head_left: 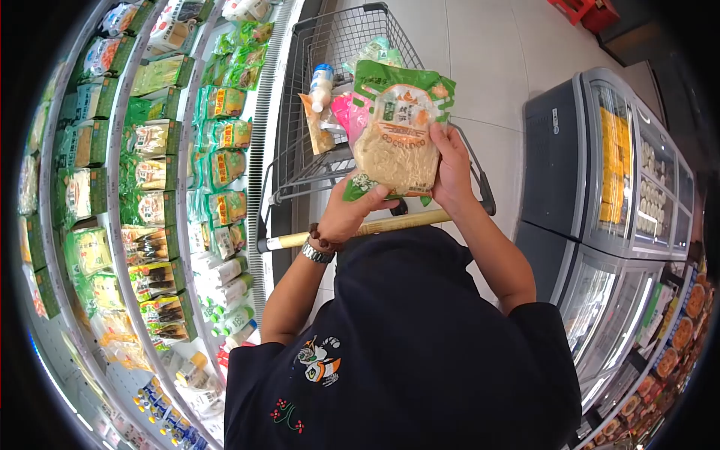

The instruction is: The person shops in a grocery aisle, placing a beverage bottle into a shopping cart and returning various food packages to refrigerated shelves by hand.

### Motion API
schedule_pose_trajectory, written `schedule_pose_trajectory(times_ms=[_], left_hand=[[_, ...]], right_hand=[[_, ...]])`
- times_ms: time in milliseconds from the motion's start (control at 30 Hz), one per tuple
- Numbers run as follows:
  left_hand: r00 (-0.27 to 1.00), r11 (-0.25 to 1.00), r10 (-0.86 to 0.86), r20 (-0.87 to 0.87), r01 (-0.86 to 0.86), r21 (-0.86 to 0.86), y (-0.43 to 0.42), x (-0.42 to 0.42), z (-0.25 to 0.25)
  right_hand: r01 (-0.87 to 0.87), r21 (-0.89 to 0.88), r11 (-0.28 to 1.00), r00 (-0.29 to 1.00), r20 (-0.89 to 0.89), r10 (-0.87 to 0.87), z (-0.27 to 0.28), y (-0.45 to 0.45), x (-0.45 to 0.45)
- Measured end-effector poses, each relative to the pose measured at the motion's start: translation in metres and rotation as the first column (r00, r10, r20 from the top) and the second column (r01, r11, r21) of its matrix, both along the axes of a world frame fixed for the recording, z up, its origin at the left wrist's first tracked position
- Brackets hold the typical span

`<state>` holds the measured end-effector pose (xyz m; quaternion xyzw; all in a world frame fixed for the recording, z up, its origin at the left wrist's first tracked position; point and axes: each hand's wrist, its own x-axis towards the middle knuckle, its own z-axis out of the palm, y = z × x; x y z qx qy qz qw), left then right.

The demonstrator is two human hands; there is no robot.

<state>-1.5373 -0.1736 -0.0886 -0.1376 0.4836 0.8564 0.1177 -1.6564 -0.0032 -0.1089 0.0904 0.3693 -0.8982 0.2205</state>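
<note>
Between my two hands is a green and clear plastic food packet (pixel 401 139), its pale shredded contents showing through the window. My left hand (pixel 352 206) grips the lower left corner, thumb on the front. Along the right edge, my right hand (pixel 452 161) holds it with the thumb on the front and the other fingers hidden behind. Below and behind the packet stands a wire shopping cart (pixel 300 161) with a yellowish handle bar (pixel 405 222). In the cart lie a white bottle with a blue cap (pixel 321 88), a pink packet (pixel 343 112) and a tan packet (pixel 316 127).
Refrigerated shelves (pixel 112 180) filled with packaged foods run along my left. To the right are grey glass-door freezers (pixel 555 157) with yellow packs (pixel 615 165) inside. Pale floor tiles (pixel 480 67) lie between them. A red object (pixel 577 9) is at the top right.
</note>
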Motion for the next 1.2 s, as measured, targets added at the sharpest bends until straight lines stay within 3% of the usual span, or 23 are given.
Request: schedule_pose_trajectory(times_ms=[200, 300, 400, 500, 600, 800, 900, 1000, 1100, 1200], left_hand=[[0.979, 0.979, 0.203, -0.008, -0.203, -0.022, -0.009, 0.009, -0.011], [0.962, 0.962, 0.271, -0.021, -0.271, -0.013, -0.01, 0.009, -0.002], [0.95, 0.949, 0.313, 0.009, -0.312, -0.049, -0.011, 0.007, 0.0], [0.953, 0.939, 0.301, 0.023, -0.292, -0.183, -0.013, 0.007, -0.008], [0.948, 0.934, 0.308, 0.082, -0.285, -0.216, -0.014, 0.008, -0.011], [0.959, 0.962, 0.248, 0.136, -0.228, -0.149, -0.017, 0.013, -0.008], [0.971, 0.968, 0.234, 0.04, -0.229, -0.099, -0.019, 0.014, 0.004], [0.971, 0.952, 0.236, 0.043, -0.24, 0.19, -0.035, 0.017, -0.008], [0.97, 0.938, 0.24, 0.042, -0.22, -0.268, -0.025, 0.011, -0.014], [0.936, 0.902, 0.35, -0.017, -0.343, -0.263, -0.019, 0.006, -0.019]], right_hand=[[-0.367, -0.099, 0.925, 0.93, -0.005, 0.368, 0.018, -0.01, -0.013], [-0.608, 0.202, 0.768, 0.77, -0.088, 0.632, -0.004, 0.0, -0.004], [-0.667, 0.195, 0.719, 0.728, -0.034, 0.685, 0.008, -0.003, 0.001], [-0.567, 0.348, 0.746, 0.768, -0.103, 0.632, -0.003, -0.01, 0.003], [-0.618, 0.416, 0.667, 0.723, -0.031, 0.69, 0.0, -0.007, 0.001], [-0.627, 0.319, 0.711, 0.729, -0.082, 0.679, 0.002, 0.002, 0.008], [-0.69, 0.251, 0.679, 0.688, -0.067, 0.723, -0.003, 0.014, 0.012], [-0.73, 0.267, 0.629, 0.636, -0.072, 0.769, -0.001, 0.022, 0.011], [-0.759, 0.292, 0.582, 0.606, -0.011, 0.796, 0.001, 0.022, 0.017], [-0.719, 0.345, 0.603, 0.675, 0.144, 0.724, -0.007, 0.019, 0.025]])
